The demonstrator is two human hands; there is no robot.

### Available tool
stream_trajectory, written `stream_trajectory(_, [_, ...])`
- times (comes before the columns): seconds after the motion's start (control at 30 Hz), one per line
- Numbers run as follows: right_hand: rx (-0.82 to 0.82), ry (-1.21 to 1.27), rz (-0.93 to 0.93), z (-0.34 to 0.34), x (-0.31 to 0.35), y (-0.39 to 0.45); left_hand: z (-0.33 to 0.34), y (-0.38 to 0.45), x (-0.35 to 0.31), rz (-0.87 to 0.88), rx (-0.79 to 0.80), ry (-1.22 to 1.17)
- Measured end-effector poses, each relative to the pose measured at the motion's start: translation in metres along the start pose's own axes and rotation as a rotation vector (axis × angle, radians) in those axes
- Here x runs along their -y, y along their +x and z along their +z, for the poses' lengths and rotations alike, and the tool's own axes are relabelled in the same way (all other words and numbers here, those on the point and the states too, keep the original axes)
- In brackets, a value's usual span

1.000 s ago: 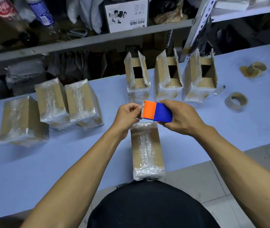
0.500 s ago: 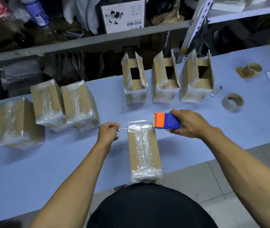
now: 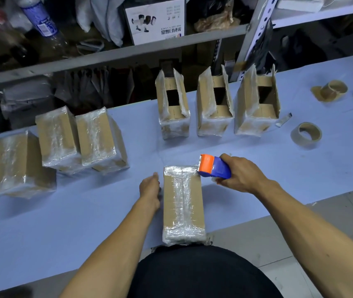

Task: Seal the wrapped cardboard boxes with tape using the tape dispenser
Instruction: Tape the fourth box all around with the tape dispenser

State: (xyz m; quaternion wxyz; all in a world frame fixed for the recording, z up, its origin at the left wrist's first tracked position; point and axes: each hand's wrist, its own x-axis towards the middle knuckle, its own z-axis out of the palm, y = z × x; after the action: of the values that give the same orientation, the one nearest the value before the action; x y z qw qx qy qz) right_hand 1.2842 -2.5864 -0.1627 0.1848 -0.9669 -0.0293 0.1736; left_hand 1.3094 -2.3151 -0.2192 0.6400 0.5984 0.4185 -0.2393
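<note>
A wrapped cardboard box [image 3: 182, 203] lies lengthwise at the table's near edge, in front of me. My right hand [image 3: 242, 175] grips the orange and blue tape dispenser [image 3: 213, 166], whose orange end rests at the box's far right corner. A strip of clear tape lies across the box's far end. My left hand [image 3: 149, 188] rests with straight fingers against the box's left side. Three sealed wrapped boxes [image 3: 98, 138] lie at the left. Three open-topped wrapped boxes [image 3: 214, 104] stand at the back.
The blue table [image 3: 64, 222] runs left to right. Two tape rolls [image 3: 306, 134] lie at the right, beside a white paper at the edge. Metal shelving [image 3: 115, 54] with bottles and a white carton stands behind the table.
The tape pulled out between both hands has been laid across the box's far end. My left hand let go of the tape end and dropped to the box's left side. The dispenser came down to the box's corner.
</note>
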Motion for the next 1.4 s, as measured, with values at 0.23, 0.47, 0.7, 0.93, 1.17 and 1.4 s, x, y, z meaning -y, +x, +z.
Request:
stream_trajectory(0.23, [-0.023,-0.039,-0.07,-0.002,-0.007,0.007,0.023,-0.017,0.004,0.412,0.109,0.403])
stream_trajectory(0.47, [0.104,-0.083,-0.043,-0.021,-0.046,-0.003,0.021,-0.013,0.005,0.412,0.126,0.321])
stream_trajectory(0.7, [0.044,-0.441,-0.013,-0.009,0.007,0.019,0.023,-0.015,0.004,0.434,0.129,0.334])
stream_trajectory(0.93, [0.07,-0.678,-0.001,-0.031,0.046,0.036,0.024,-0.016,0.002,0.456,0.106,0.394])
stream_trajectory(1.17, [0.042,-0.799,0.013,-0.032,0.072,0.033,0.026,-0.022,-0.001,0.442,0.116,0.362])
stream_trajectory(1.4, [-0.011,-0.486,0.229,0.018,0.057,0.025,0.009,-0.025,0.001,0.44,0.118,0.379])
